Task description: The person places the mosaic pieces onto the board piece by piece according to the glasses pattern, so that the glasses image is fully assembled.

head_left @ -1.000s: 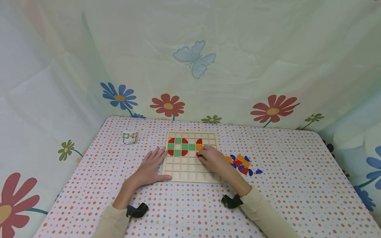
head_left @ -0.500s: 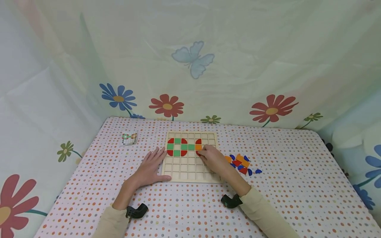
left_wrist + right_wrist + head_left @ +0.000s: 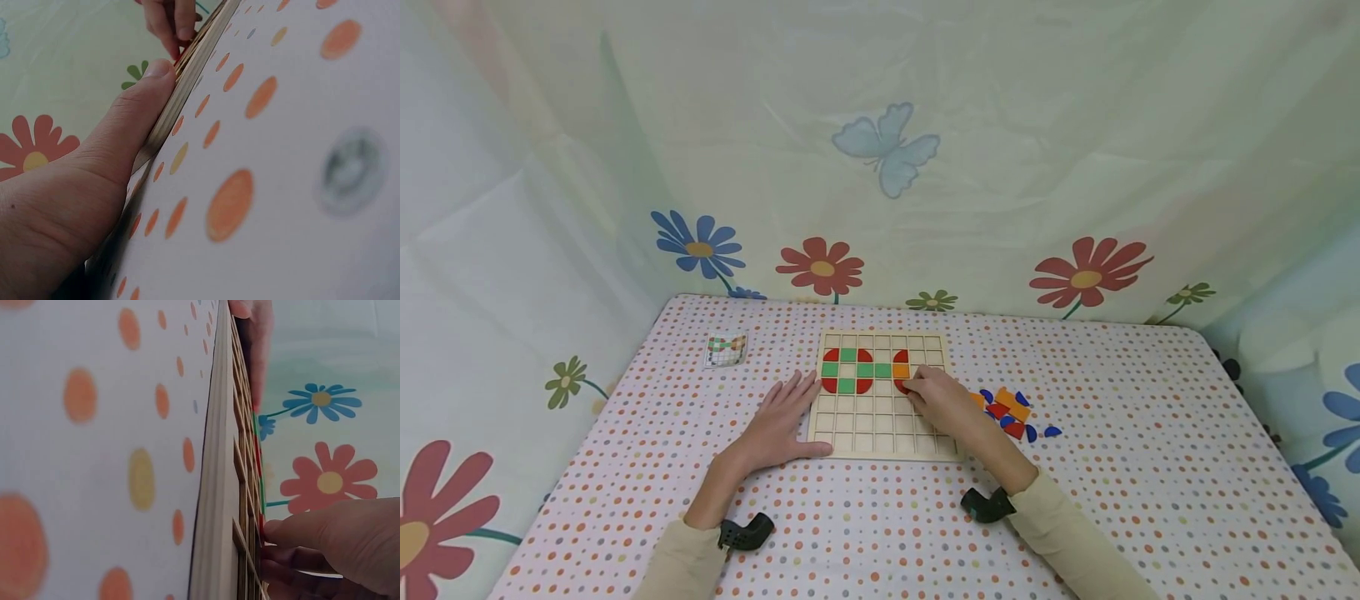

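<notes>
A wooden grid board lies on the table, with red quarter-circle and green square tiles forming a ring at its upper left. A green square links that ring to an orange square, above which sits another red quarter circle. Just below the orange square, my right hand pinches a red quarter-circle tile, partly covered by the fingertips. My left hand rests with spread, straight fingers against the board's left edge; its thumb touches the front corner in the left wrist view.
Right of the board lies a loose pile of orange tiles, red tiles and blue curved tiles, partly behind the right hand. A small pattern card lies at the table's back left. A flowered curtain hangs behind the table.
My right fingertips have shifted very slightly at the red quarter-circle tile, which sits at the cell below the orange square. My left hand stays in place on the board's edge.
</notes>
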A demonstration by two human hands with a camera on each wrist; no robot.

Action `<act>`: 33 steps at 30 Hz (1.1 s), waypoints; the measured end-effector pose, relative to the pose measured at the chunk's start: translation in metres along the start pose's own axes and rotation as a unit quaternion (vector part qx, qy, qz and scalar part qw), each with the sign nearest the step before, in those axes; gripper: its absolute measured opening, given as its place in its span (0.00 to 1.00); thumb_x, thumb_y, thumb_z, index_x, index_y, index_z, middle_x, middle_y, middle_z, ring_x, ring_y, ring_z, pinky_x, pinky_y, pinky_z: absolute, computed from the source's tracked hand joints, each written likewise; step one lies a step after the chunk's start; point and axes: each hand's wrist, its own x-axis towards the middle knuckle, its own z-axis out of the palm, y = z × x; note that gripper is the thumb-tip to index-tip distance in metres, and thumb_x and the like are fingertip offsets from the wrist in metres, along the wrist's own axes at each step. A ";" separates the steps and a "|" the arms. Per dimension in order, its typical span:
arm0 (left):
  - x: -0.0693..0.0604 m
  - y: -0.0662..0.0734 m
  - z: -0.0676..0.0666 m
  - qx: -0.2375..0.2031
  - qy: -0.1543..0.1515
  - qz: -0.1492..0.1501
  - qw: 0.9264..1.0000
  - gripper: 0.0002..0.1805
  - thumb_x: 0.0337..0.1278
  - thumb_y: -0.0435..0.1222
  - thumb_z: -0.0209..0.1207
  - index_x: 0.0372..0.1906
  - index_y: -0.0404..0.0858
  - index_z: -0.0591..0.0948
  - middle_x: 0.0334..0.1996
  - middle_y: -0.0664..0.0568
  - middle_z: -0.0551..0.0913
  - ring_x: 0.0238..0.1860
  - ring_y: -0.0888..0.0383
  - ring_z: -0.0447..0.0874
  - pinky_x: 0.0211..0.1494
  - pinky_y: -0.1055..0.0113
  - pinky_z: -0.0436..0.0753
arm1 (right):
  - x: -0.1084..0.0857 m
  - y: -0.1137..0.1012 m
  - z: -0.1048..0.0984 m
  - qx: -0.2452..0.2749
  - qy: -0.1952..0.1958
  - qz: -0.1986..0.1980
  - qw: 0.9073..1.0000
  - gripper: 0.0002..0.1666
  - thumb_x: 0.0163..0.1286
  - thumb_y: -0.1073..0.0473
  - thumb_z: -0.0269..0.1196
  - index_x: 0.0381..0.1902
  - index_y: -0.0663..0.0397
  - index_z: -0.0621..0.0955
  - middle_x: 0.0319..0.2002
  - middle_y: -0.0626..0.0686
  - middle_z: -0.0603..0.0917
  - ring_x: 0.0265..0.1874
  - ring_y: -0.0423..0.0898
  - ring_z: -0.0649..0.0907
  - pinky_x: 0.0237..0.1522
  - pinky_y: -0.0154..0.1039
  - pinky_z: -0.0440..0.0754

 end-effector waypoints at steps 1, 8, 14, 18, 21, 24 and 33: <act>0.000 0.000 0.000 0.000 0.000 0.000 1.000 0.60 0.46 0.69 0.60 0.78 0.43 0.50 0.79 0.52 0.44 0.80 0.48 0.38 0.79 0.43 0.45 | 0.000 0.000 -0.001 0.001 -0.003 0.001 1.000 0.11 0.65 0.63 0.65 0.44 0.61 0.86 0.31 0.50 0.79 0.27 0.40 0.71 0.28 0.29 0.70; -0.001 0.000 0.000 -0.005 0.001 -0.002 1.000 0.60 0.46 0.69 0.60 0.78 0.43 0.50 0.79 0.52 0.45 0.80 0.47 0.38 0.79 0.43 0.45 | -0.002 0.001 -0.012 -0.005 -0.022 0.013 1.000 0.13 0.68 0.60 0.63 0.47 0.59 0.85 0.36 0.51 0.80 0.31 0.42 0.75 0.32 0.32 0.75; -0.001 -0.001 0.001 -0.006 0.004 0.001 1.000 0.60 0.46 0.69 0.59 0.78 0.43 0.50 0.79 0.52 0.44 0.80 0.48 0.38 0.78 0.42 0.45 | -0.005 0.009 -0.034 0.013 -0.058 0.060 0.996 0.20 0.70 0.56 0.61 0.56 0.61 0.81 0.47 0.56 0.82 0.40 0.47 0.81 0.40 0.40 0.83; -0.001 -0.001 0.001 -0.008 0.005 0.003 1.000 0.60 0.47 0.69 0.60 0.78 0.43 0.49 0.79 0.52 0.44 0.80 0.48 0.38 0.78 0.42 0.44 | -0.011 0.021 -0.043 0.046 -0.051 0.067 0.995 0.19 0.69 0.57 0.62 0.55 0.61 0.81 0.49 0.56 0.83 0.44 0.50 0.84 0.42 0.44 0.84; 0.000 0.000 0.001 -0.006 0.004 0.002 1.000 0.59 0.47 0.69 0.59 0.78 0.43 0.49 0.79 0.52 0.45 0.80 0.48 0.38 0.78 0.43 0.44 | -0.018 0.030 -0.044 0.048 -0.036 0.064 0.996 0.18 0.68 0.57 0.63 0.53 0.60 0.82 0.48 0.56 0.83 0.44 0.51 0.84 0.42 0.44 0.84; 0.000 0.000 0.001 -0.002 0.002 0.001 1.000 0.59 0.47 0.69 0.59 0.78 0.43 0.49 0.80 0.52 0.45 0.80 0.48 0.38 0.79 0.43 0.44 | -0.029 0.039 -0.043 0.035 -0.021 0.061 0.997 0.17 0.68 0.57 0.64 0.51 0.59 0.83 0.46 0.56 0.84 0.44 0.51 0.84 0.41 0.45 0.84; 0.000 0.000 0.001 -0.003 0.002 -0.005 1.000 0.60 0.46 0.70 0.59 0.78 0.43 0.50 0.80 0.52 0.44 0.80 0.48 0.37 0.79 0.43 0.44 | -0.057 0.072 -0.042 0.005 0.010 -0.009 1.000 0.16 0.63 0.59 0.68 0.48 0.59 0.84 0.47 0.57 0.83 0.45 0.53 0.82 0.44 0.48 0.83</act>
